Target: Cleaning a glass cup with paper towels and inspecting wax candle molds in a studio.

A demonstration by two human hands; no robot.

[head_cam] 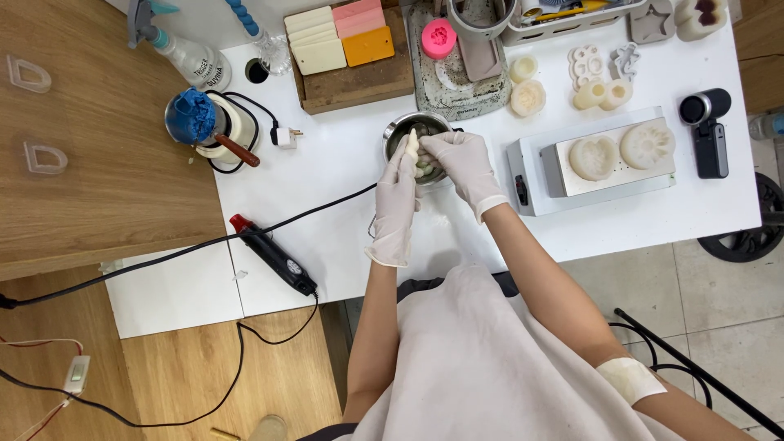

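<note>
White-gloved left hand point(398, 192) fingers closed on pale lump point(413, 144), long axis upright | lump over steel bowl point(402, 130), mid-surface toward far edge | right hand point(457, 159) fingers curled inside bowl, touching lump, nearer.

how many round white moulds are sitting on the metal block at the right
2: both round white moulds lie side by side on the metal block, one on its left half, one on its right half.

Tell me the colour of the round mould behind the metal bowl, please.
Bright pink; the round mould shows clearly in the head view.
</note>
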